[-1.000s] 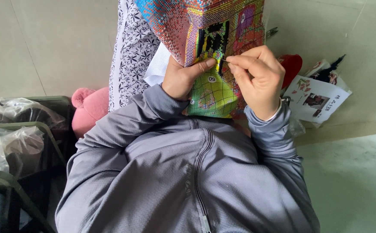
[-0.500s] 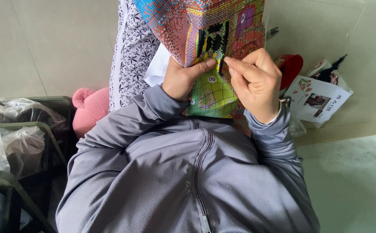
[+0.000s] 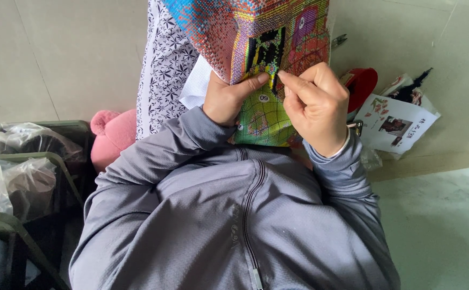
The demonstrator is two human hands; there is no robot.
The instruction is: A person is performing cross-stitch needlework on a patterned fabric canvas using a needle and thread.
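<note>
Left hand [image 3: 229, 99] grips the multicoloured cross-stitch canvas [image 3: 261, 48] at its edge, thumb pressed on the front; right hand [image 3: 316, 107] just beside it is closed, fingertips pinched at the stitching, needle too small to make out. Canvas looks light, soft and floppy, best held near the worked spot. White printed paper sheet [image 3: 393, 123] lies right of the right hand.

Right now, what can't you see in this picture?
- Needle: too small, hidden in the right hand fingertips, head view.
- Stitched canvas: top cut off by the frame edge; left hand covers part.
- Red object: partly behind the right hand.
</note>
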